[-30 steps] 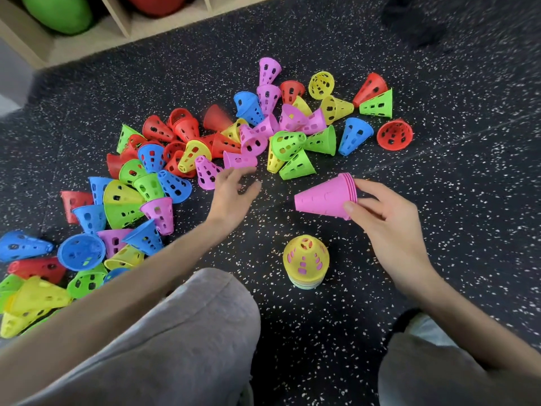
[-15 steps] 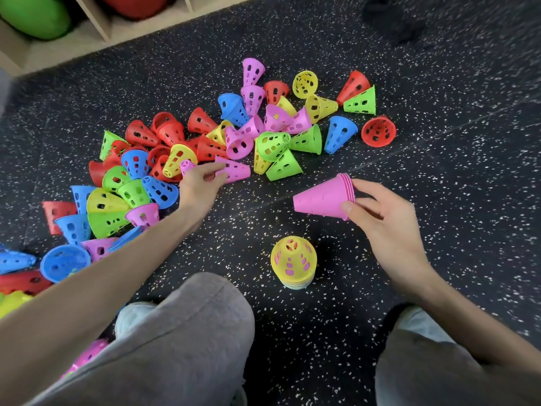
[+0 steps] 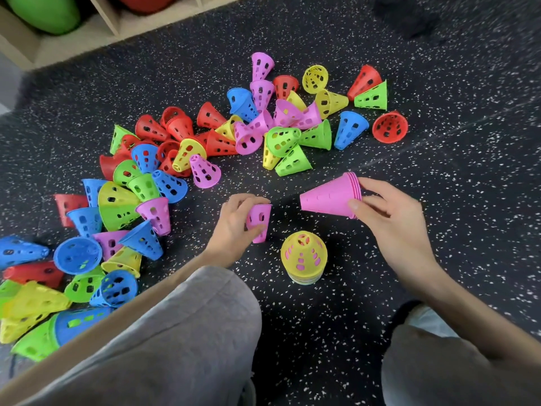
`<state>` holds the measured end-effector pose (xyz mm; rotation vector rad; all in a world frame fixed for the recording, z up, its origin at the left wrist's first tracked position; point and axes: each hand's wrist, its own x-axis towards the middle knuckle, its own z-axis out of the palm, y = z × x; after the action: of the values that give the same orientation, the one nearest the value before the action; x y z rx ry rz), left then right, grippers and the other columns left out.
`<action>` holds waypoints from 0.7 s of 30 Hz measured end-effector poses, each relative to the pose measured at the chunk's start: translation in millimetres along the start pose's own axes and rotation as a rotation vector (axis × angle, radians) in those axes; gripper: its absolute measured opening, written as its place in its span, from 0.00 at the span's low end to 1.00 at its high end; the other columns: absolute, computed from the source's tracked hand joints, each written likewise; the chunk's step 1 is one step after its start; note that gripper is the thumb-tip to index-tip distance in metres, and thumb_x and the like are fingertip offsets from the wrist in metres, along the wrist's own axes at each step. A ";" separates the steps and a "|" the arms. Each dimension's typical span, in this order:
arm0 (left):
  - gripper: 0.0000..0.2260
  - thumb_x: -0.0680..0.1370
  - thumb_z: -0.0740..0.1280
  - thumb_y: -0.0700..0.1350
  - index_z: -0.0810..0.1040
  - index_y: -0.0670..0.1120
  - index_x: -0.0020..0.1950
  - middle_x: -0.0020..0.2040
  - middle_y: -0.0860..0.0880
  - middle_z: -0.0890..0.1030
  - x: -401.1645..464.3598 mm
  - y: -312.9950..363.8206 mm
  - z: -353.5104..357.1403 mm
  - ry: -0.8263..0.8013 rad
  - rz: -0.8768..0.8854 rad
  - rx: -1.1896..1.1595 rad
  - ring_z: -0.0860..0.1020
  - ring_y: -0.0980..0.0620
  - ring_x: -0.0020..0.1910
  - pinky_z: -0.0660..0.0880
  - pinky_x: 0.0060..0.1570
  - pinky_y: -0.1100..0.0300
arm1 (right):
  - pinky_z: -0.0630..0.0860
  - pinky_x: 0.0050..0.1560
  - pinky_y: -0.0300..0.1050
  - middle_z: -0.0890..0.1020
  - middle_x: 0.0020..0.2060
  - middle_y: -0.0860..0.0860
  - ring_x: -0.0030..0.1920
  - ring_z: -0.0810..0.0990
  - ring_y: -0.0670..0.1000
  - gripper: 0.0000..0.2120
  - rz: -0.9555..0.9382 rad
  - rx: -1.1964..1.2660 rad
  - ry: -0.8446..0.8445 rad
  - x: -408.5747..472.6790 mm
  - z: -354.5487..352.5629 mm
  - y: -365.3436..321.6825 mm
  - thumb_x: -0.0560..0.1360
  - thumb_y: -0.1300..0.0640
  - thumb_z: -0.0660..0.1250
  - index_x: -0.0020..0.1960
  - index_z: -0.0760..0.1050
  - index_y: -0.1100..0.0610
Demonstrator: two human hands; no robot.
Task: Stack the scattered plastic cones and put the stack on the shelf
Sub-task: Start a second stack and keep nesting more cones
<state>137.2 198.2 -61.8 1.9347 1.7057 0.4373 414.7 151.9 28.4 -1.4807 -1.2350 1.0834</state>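
Both hands are busy over the dark floor. His left hand is curled round a single pink cone, a small perforated thing of thin, glossy plastic with rows of squarish holes down its side, its wide rim up and its narrow end toward the floor, thumb and fingers wrapped about its wall. His right hand pinches a pink stack of nested cones by the wide end, thumb underneath and fingers over the rim. The stack lies on its side in the air, blunt tip pointing toward the left hand, and the layered rims show as fine ridges at the broad end. The two pink pieces are near but not touching.

Between and just below the hands stands a yellow-topped stack, upright on the floor, pink showing through its holes and several rims banded at its base.

Beyond the hands lies the scattered heap of cones, red, blue, green, yellow and pink, all the same truncated, holed shape, tumbled on their sides or mouths up, some resting against one another. Another drift spreads to the left by his knee.

The floor is black rubber, matte and grainy, flecked with pale chips. At the top left a pale wooden shelf holds a smooth green ball. Grey soft-cloth trousers cover both knees.
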 end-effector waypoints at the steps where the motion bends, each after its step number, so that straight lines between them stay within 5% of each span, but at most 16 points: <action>1: 0.27 0.75 0.75 0.39 0.74 0.53 0.72 0.68 0.49 0.70 -2.1 1.4 5.3 0.025 -0.044 -0.065 0.68 0.49 0.68 0.65 0.68 0.57 | 0.75 0.49 0.27 0.86 0.47 0.39 0.50 0.84 0.37 0.19 0.000 0.001 0.000 0.0 -0.2 -0.2 0.78 0.67 0.68 0.58 0.78 0.44; 7: 0.32 0.73 0.77 0.38 0.70 0.52 0.73 0.65 0.47 0.72 -13.3 18.5 17.7 0.092 -0.298 -0.307 0.77 0.51 0.59 0.76 0.64 0.54 | 0.75 0.50 0.28 0.87 0.46 0.39 0.50 0.84 0.39 0.18 -0.003 0.010 -0.009 -0.2 0.7 -0.4 0.78 0.67 0.68 0.59 0.78 0.45; 9: 0.31 0.72 0.77 0.38 0.70 0.55 0.71 0.62 0.48 0.77 -17.2 23.5 15.5 0.116 -0.280 -0.343 0.80 0.52 0.56 0.79 0.60 0.54 | 0.74 0.49 0.26 0.86 0.44 0.39 0.48 0.84 0.37 0.18 -0.009 0.013 -0.008 0.3 1.5 -2.1 0.78 0.68 0.68 0.60 0.78 0.46; 14: 0.35 0.75 0.75 0.35 0.65 0.50 0.78 0.62 0.65 0.74 -27.5 57.3 -9.4 0.196 -0.145 -0.510 0.78 0.69 0.57 0.74 0.52 0.74 | 0.74 0.49 0.27 0.85 0.49 0.37 0.51 0.83 0.37 0.20 -0.052 0.013 0.026 5.6 -2.0 -7.8 0.79 0.68 0.67 0.61 0.77 0.46; 21: 0.37 0.76 0.75 0.36 0.63 0.51 0.81 0.66 0.61 0.78 -42.6 87.4 -27.1 0.061 -0.009 -0.517 0.78 0.67 0.61 0.77 0.59 0.68 | 0.76 0.51 0.30 0.86 0.52 0.43 0.52 0.84 0.41 0.19 -0.103 0.029 -0.029 15.2 -6.7 -17.4 0.78 0.67 0.69 0.64 0.79 0.50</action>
<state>186.7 154.5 14.5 1.5474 1.4523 0.8473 419.4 168.0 45.6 -1.3688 -1.2964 1.0524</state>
